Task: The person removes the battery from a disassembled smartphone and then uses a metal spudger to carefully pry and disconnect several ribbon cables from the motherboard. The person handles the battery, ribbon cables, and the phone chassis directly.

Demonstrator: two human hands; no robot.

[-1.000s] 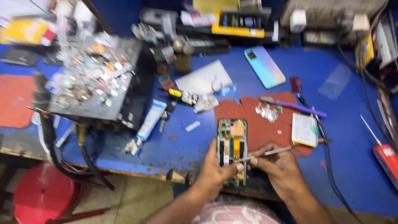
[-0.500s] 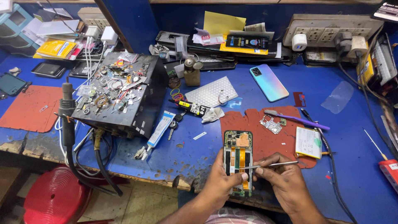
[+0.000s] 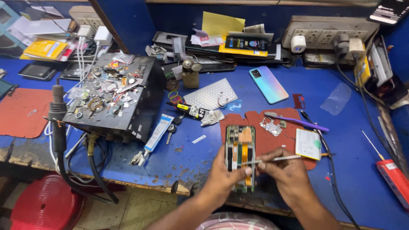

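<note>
Two hands meet at the near edge of the blue surface (image 3: 341, 179), over an opened phone (image 3: 240, 155) that lies flat with its back off and its orange ribbon cables showing. The left hand (image 3: 223, 176) is closed on the phone's lower left side, thumb on top near the middle. The right hand (image 3: 287, 174) pinches a thin metal tool (image 3: 272, 159), which lies nearly level with its tip over the phone's middle. The phone rests on a dark red mat (image 3: 272, 142) with ragged edges.

Just right of the phone, on the same mat, sits a white rectangular battery (image 3: 307, 144), and above it a small metal shield (image 3: 271, 126) and a purple pen-like tool (image 3: 298, 122). Left of the phone, a white tube (image 3: 156, 134) lies slanted on the surface beside a black box (image 3: 115, 100) whose top is strewn with small screws, rings and scrap parts. A hot-air handle (image 3: 57, 115) with a thick black hose stands at the box's left corner, and a red stool (image 3: 44, 206) shows below the edge.

Farther back lie a white perforated plate (image 3: 209, 93), a small metal bottle (image 3: 190, 74) and a pale blue phone (image 3: 268, 84), face down. At the far right a white power strip (image 3: 328, 32) holds several plugs against the back wall, with a yellow sheet (image 3: 222, 23) to its left.
</note>
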